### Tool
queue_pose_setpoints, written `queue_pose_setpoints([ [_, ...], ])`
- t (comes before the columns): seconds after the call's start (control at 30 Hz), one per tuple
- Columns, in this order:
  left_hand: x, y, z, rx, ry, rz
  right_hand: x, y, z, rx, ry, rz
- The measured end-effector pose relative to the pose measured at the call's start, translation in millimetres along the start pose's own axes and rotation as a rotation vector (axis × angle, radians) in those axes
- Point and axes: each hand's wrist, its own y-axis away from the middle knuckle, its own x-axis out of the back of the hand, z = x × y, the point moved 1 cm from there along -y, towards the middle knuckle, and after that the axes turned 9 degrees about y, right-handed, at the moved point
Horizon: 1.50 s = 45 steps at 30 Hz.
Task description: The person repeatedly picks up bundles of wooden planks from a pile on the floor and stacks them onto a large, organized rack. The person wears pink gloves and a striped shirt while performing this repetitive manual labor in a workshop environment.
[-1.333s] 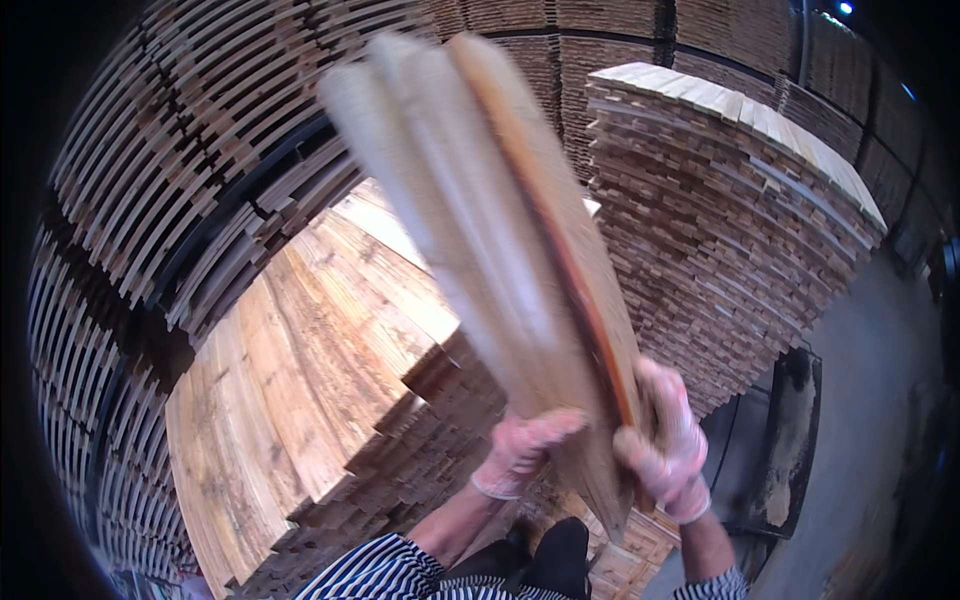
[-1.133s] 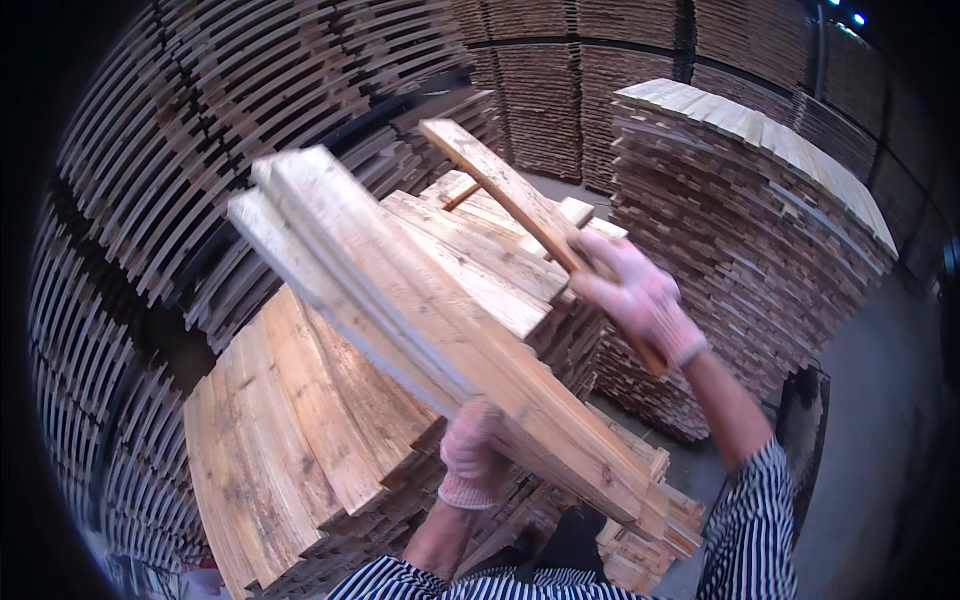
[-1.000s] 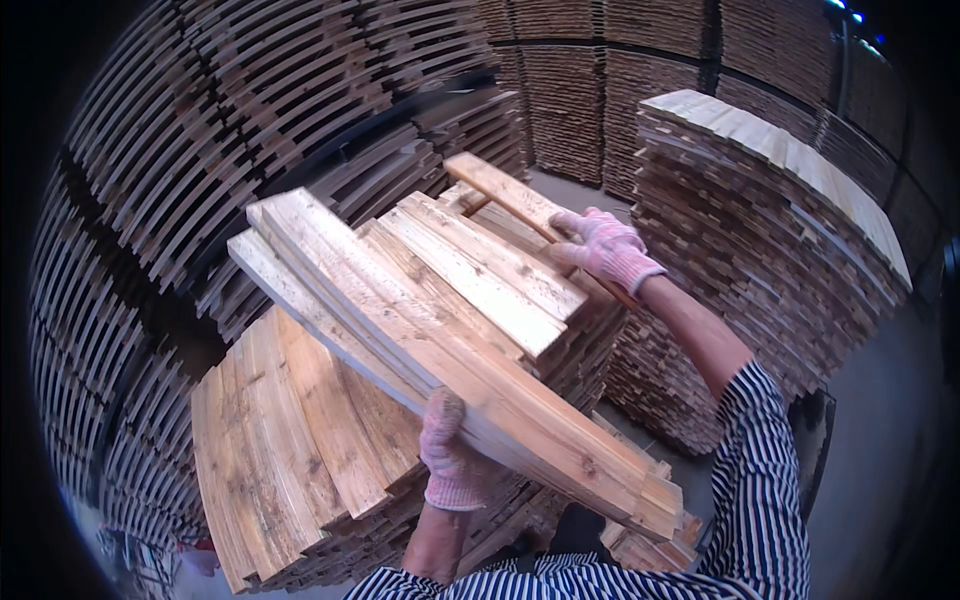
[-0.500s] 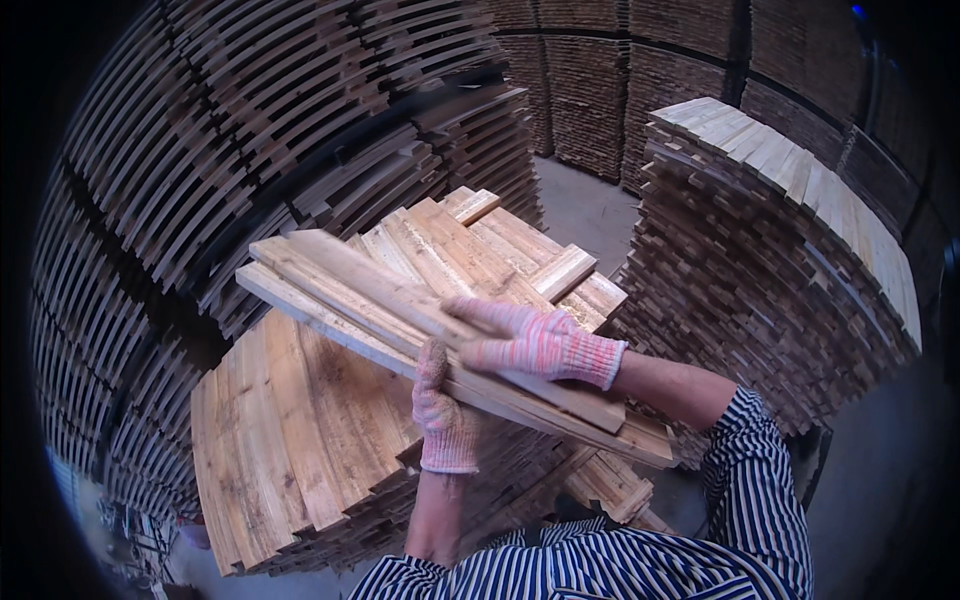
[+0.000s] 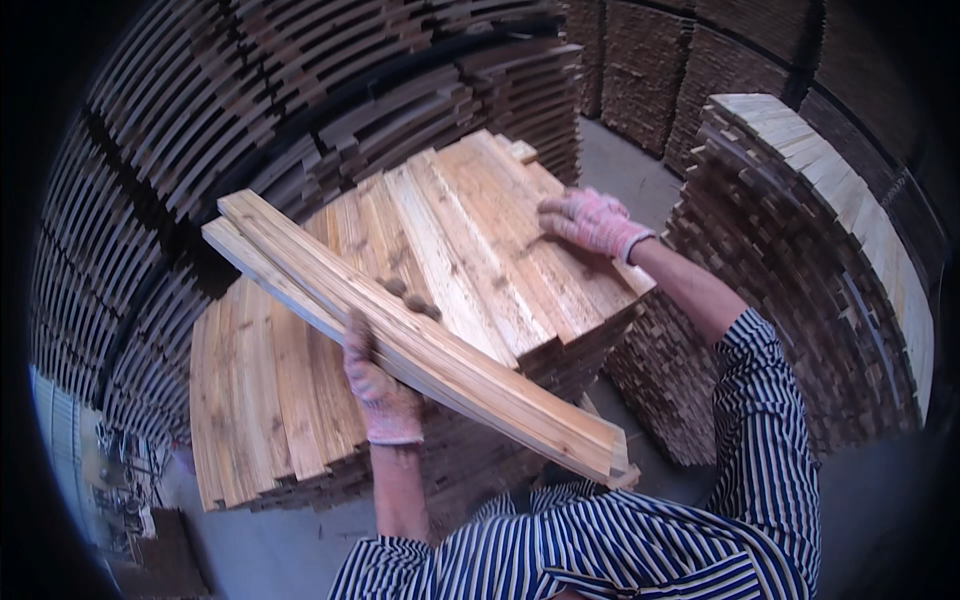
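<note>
- Left hand [image 5: 380,385], gloved: fingers [image 5: 358,340] curled around a bundle of long planks [image 5: 420,345], held slanting above the lower plank stack [image 5: 270,390].
- Right hand [image 5: 590,222], gloved: fingers [image 5: 555,215] spread flat, gripping nothing, pressed on the taller plank stack [image 5: 480,250].

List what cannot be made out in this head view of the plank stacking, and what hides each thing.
- Left hand fingertips: behind the held planks, so the grip is mostly hidden.
- Lower plank stack: base cut off by the arm and shirt.
- Yard clutter at left rim: too small and bent.
- Right hand palm: pressed on the upper stack.
</note>
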Motion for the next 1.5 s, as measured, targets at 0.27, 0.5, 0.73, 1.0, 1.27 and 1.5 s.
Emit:
queue_pose_setpoints([
  [0.27,0,35,78,-0.09,0.12,-0.124,66,63,-91,0.106,-0.506,0.082],
  [0.5,-4,64,117,-0.323,-0.203,-0.154,64,76,-181,0.398,-0.849,-0.175],
  [0.73,-2,99,64,-0.377,-0.396,0.263,96,100,-273,0.601,-0.351,-0.132],
  [1.0,80,243,71,0.261,-0.395,0.223,10,164,-232,0.847,0.133,0.382],
  [1.27,103,223,68,0.436,0.144,0.454,-2,140,-248,0.915,0.282,0.409],
  [1.5,95,242,88,0.017,-0.778,0.104,64,129,-271,0.89,-0.027,0.051],
])
